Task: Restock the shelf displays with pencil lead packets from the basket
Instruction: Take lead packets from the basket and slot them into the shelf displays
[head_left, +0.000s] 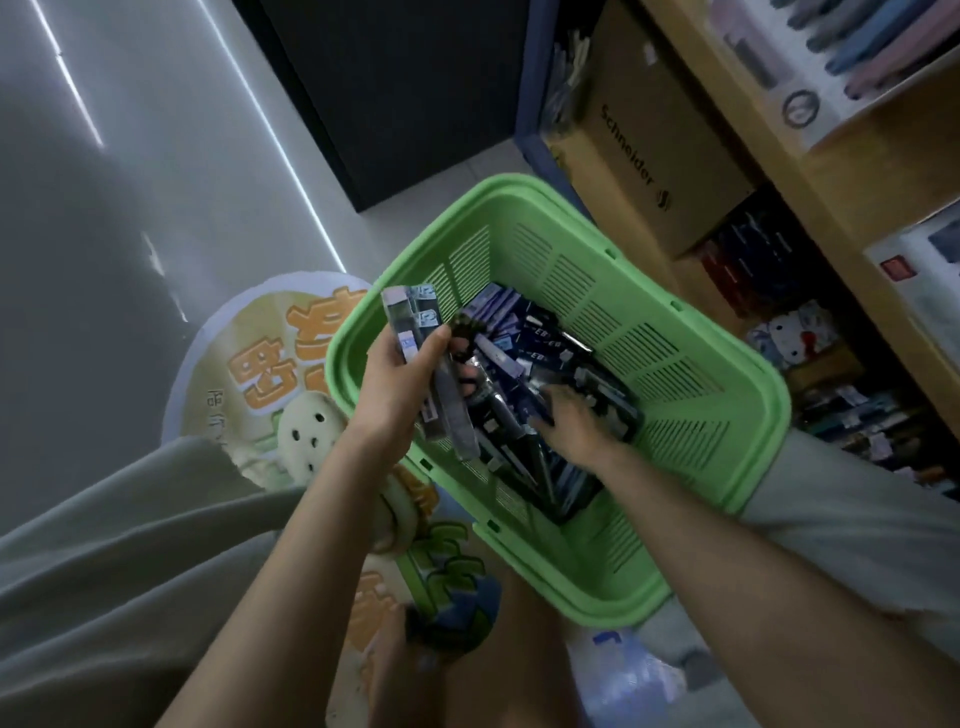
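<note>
- Left hand (400, 379) grips a bunch of lead packets (415, 332) above the green basket (623, 291), likely gathering a handful for the shelf (857, 171).
- Right hand (574, 423) digs among loose packets (519, 332) inside; grip unclear.

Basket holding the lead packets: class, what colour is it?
The basket is light green, clearest in the head view.

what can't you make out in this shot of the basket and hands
- Head view: right hand among the basket packets, fingers buried, grip unclear.
- Head view: print on the stack in the left hand, blurred and small.
- Head view: shelf displays, cut off by the right edge.
</note>
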